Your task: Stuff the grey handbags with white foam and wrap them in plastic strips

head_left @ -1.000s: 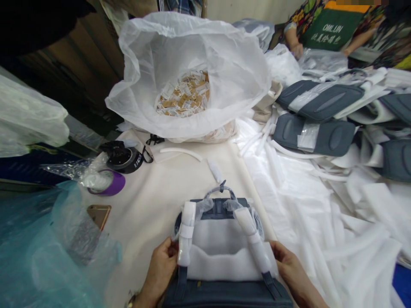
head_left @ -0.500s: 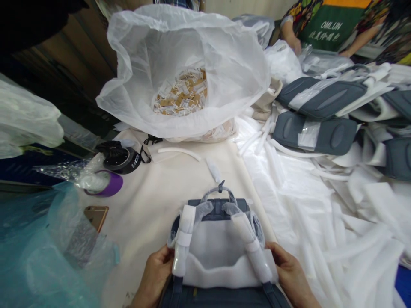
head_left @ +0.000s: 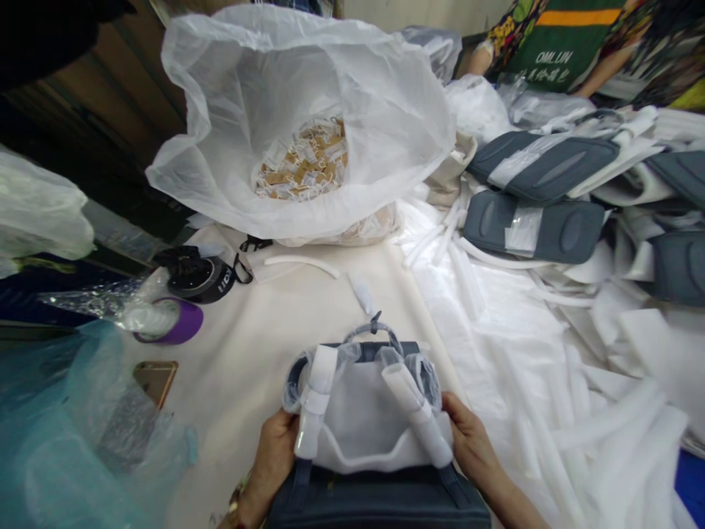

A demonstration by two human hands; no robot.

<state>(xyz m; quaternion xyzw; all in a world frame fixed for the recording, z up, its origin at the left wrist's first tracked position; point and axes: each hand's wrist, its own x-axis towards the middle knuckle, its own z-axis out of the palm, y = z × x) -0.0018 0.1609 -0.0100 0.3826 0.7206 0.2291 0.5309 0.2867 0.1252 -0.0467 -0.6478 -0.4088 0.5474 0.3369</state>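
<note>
A dark blue-grey backpack point(head_left: 380, 496) lies at the bottom centre, its handle at the far end. White foam sheet point(head_left: 371, 433) covers its near face, and two foam-wrapped straps point(head_left: 316, 404) run down over it. On the left side my left hand point(head_left: 272, 455) grips the bag's edge beside the strap, fingers partly hidden behind it. My right hand point(head_left: 474, 444) holds the opposite edge, thumb in front. Clear film is wrapped round the upper straps and the handle point(head_left: 377, 330).
A large plastic bag point(head_left: 402, 125) of tags stands at the back. Tape rolls point(head_left: 187, 321), a phone point(head_left: 157, 380) and teal plastic point(head_left: 55, 441) are left. Foam strips point(head_left: 551, 419) and padded dark pieces point(head_left: 534, 226) lie right. A person in a green apron point(head_left: 570, 51) stands behind.
The view has shifted slightly. Both hands remain on the bag; my right hand and the right foam-wrapped strap have moved a little inward and up. The person's hands at the back are less visible.
</note>
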